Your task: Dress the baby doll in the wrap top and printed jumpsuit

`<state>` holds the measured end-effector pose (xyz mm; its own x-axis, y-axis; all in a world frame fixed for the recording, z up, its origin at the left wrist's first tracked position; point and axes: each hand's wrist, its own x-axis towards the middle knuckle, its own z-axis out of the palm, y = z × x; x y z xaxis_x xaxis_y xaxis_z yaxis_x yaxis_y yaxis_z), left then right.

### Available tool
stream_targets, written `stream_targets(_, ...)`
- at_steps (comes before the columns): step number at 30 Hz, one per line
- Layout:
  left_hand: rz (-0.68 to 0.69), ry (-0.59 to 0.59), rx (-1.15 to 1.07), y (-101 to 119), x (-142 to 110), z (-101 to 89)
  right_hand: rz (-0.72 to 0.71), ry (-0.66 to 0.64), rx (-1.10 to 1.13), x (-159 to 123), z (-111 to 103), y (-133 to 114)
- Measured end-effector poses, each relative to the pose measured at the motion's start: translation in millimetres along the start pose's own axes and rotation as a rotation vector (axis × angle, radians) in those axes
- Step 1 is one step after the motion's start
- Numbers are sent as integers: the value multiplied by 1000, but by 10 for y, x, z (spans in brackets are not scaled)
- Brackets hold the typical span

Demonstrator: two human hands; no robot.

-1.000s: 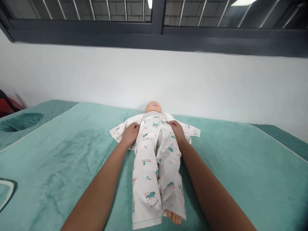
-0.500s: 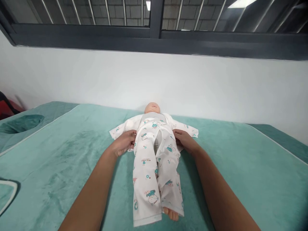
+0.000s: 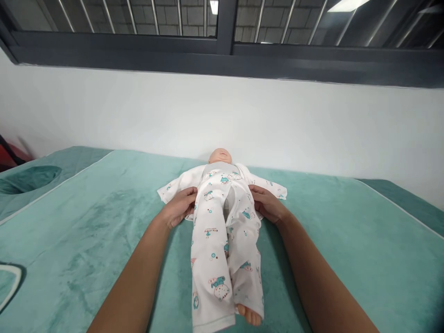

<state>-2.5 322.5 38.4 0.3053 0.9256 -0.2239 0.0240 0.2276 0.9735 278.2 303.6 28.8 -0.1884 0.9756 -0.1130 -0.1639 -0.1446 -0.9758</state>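
Note:
A baby doll (image 3: 221, 155) lies on its back on a teal blanket (image 3: 86, 217), head toward the wall. It wears white printed trousers (image 3: 222, 249) and an open white printed top (image 3: 173, 187) spread under it. One bare foot (image 3: 250, 315) sticks out of the right trouser leg. My left hand (image 3: 179, 206) is closed on the trousers at the doll's left hip. My right hand (image 3: 265, 203) is closed on the trousers at the other hip. Both forearms reach in from the bottom edge.
The blanket covers a wide bed against a white wall (image 3: 312, 125) under a dark-framed window (image 3: 225, 41). A darker teal pillow (image 3: 27, 178) lies at the far left. A white-rimmed object (image 3: 9, 286) shows at the lower left edge.
Both hands slid down from the doll's chest to its hips a second ago. Since then they have stayed there, and the trouser legs have shifted slightly.

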Motion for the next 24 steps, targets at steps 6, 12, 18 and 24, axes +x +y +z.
stream_targets(6,-1,62,151,52,-31,64,6,1,-82,19,-10,20)
stream_targets(12,-9,126,247,106,-81,114,39,-67,-262,33,-80,13)
stream_targets(18,-19,173,319,28,-7,97,134,-210,-554,-3,-125,-78)
stream_targets(24,12,135,305,11,-10,70,198,-330,-540,-31,-92,-118)
